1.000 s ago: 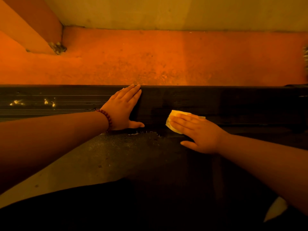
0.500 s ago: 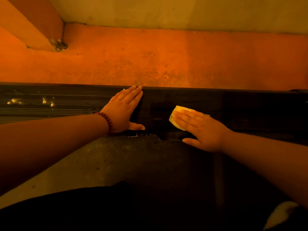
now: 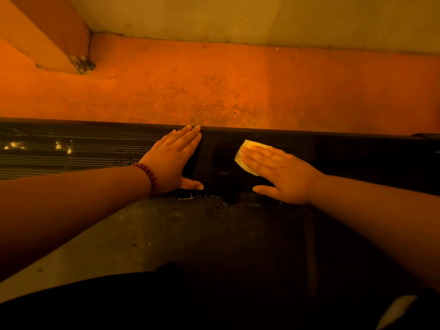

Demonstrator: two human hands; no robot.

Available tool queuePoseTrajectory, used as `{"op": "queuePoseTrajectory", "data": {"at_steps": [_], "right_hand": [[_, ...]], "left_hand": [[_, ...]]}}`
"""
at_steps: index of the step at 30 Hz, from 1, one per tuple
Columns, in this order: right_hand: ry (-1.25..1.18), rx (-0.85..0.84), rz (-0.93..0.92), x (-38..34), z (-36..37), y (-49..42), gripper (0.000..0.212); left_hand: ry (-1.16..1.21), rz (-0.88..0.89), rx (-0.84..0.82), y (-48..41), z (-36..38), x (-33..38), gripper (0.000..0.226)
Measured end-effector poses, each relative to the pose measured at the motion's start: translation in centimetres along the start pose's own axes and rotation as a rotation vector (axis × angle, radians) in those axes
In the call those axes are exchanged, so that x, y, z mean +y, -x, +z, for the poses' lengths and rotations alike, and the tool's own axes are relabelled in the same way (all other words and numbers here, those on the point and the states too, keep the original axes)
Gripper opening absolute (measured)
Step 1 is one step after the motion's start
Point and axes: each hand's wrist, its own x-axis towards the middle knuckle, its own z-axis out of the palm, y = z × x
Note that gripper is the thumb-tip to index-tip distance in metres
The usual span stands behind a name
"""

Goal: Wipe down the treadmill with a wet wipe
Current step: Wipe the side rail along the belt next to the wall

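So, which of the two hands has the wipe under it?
The right hand: it presses the wet wipe flat onto the treadmill rail. The left hand, with the bead bracelet, lies bare on the rail.

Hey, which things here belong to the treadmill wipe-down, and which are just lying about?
Job: wet wipe, right hand pressing it flat, treadmill side rail, left hand resting on the rail.
Just there: bead bracelet, orange floor, wall.
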Motion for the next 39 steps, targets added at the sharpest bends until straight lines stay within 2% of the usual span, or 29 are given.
{"op": "queuePoseTrajectory", "data": {"at_steps": [5,9,12,16,19,23,26,30,34,39], "right_hand": [[0.052,-0.008,-0.011,-1.5,-2.0,-5.9,0.074],[0.006,-0.006,-0.052,0.0,-1.0,-3.2,0.077],[-0.007,-0.021,0.005,1.3,-0.2,0.0,0.076],[-0.026,0.008,0.018,-0.2,-1.0,-3.1,0.085],[0.019,0.024,0.032,-1.6,-1.9,-6.6,0.077],[-0.013,0.024,0.027,-1.1,-1.5,-5.0,0.079],[-0.056,0.032,0.1,-1.7,-0.4,-2.3,0.08],[-0.087,0.018,0.199,-4.6,-0.9,-4.2,0.073],[-0.102,0.038,0.238,-5.8,-1.4,-7.3,0.069],[-0.138,0.082,0.271,-8.1,0.8,-4.1,0.075]], "left_hand": [[0.006,-0.002,-0.005,-0.1,-0.1,0.0,0.119],[0.008,0.002,-0.001,-0.1,-0.1,0.0,0.119],[0.01,0.001,0.006,-0.1,0.1,0.0,0.119],[0.009,0.004,-0.001,-0.2,0.0,-0.1,0.119],[0.001,-0.004,-0.008,-0.2,0.1,0.0,0.12],[0.006,-0.002,-0.02,-0.2,0.0,-0.1,0.119],[-0.004,-0.004,-0.017,-0.1,0.0,-0.1,0.119],[-0.001,0.003,-0.032,0.0,-0.1,-0.1,0.119],[-0.005,0.019,-0.026,0.3,-0.1,-0.6,0.117],[0.013,-0.035,-0.013,2.4,0.3,-2.0,0.115]]}}
